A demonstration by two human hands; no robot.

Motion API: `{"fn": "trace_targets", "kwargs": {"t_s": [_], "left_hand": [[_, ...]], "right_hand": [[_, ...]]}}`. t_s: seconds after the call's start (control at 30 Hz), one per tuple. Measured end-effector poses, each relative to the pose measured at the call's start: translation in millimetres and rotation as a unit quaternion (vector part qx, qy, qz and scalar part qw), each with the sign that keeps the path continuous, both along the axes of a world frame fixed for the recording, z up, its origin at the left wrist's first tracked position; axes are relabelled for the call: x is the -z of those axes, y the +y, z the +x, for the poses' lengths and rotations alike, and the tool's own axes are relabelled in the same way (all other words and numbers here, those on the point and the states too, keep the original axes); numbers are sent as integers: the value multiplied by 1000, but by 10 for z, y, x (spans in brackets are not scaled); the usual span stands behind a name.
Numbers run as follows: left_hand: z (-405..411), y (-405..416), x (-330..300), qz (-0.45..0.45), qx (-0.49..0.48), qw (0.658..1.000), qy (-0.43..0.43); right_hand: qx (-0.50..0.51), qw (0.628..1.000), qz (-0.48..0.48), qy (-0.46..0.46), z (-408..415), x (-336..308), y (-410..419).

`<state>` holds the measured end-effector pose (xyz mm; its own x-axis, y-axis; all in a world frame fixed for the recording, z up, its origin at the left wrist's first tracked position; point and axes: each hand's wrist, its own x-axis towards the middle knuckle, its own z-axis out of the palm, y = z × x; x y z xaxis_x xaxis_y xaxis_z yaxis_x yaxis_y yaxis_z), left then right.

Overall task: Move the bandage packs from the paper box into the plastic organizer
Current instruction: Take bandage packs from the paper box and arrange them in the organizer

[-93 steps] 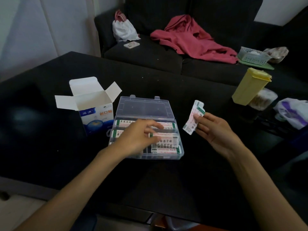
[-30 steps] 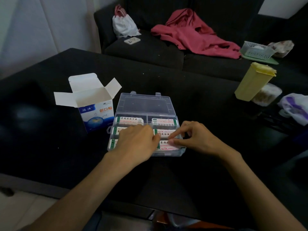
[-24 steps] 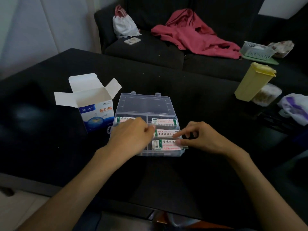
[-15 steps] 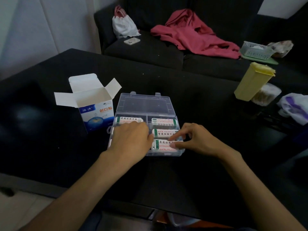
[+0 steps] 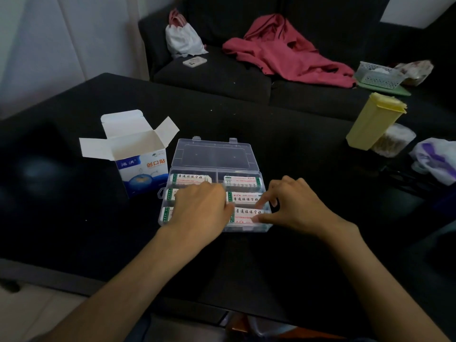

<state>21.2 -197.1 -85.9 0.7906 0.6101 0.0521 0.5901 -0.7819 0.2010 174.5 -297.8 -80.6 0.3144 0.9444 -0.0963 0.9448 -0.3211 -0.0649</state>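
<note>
Right hand (image 5: 299, 206) pinches bandage pack (image 5: 246, 214) in organizer's (image 5: 214, 156) near-right compartment.

Black table (image 5: 283, 149): paper box (image 5: 140, 166), plastic organizer (image 5: 214, 156).

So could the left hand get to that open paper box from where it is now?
Probably yes. The left hand lies on the plastic organizer, and the paper box stands right beside the organizer on that side, flaps open, with only bare table between. It holds nothing that I can see.
</note>
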Motion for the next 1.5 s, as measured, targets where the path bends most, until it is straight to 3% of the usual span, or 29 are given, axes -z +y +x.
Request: {"fn": "trace_targets", "kwargs": {"t_s": [0.17,0.5,0.83,1.03,1.27,1.5], "left_hand": [[15,22,38,-65,5,998,0],[18,138,22,-99,-15,995,7],[6,-1,-12,12,15,1000,12],[79,-8,106,27,21,999,16],[94,-9,109,-8,17,1000,7],[70,-30,88,-3,10,1000,10]], "right_hand": [[5,999,25,25,19,5,-15],[-38,997,58,36,-92,99,86],[-29,993,97,62,-48,161,114],[47,976,122,171,138,-135,-89],[55,994,13,99,116,-31,-102],[27,999,-13,24,36,-13,-52]]}}
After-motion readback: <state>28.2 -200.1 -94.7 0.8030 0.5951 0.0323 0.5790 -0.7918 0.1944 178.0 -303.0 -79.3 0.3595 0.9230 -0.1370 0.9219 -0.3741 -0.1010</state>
